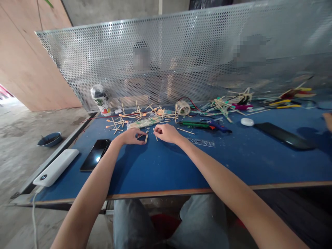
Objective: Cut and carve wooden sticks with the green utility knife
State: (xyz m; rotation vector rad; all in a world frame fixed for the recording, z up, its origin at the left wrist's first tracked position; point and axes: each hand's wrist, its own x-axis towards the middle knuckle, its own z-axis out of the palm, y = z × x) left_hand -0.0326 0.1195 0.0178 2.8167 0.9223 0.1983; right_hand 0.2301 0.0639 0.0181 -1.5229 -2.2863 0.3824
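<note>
Near the middle of the blue table, my left hand (pixel 133 136) pinches a short wooden stick (pixel 146 139) between thumb and fingertips. Just to its right, my right hand (pixel 166 133) is closed on another thin stick (pixel 156 136), which points down towards the tabletop. The two hands are a small gap apart. Right behind them lies a clear plastic packet of sticks (pixel 145 121). Small stick structures with orange tips (pixel 118 123) stand behind my left hand.
On the blue table (pixel 155 173) lie a white power bank (pixel 56 167), phones (pixel 94 155) (pixel 284 136), a clear ruler (pixel 201 142), green pliers (pixel 194 124) and a wrapped cup (pixel 101 99). A perforated metal screen (pixel 109 52) stands behind. Another person's hand (pixel 328 120) is at the far right.
</note>
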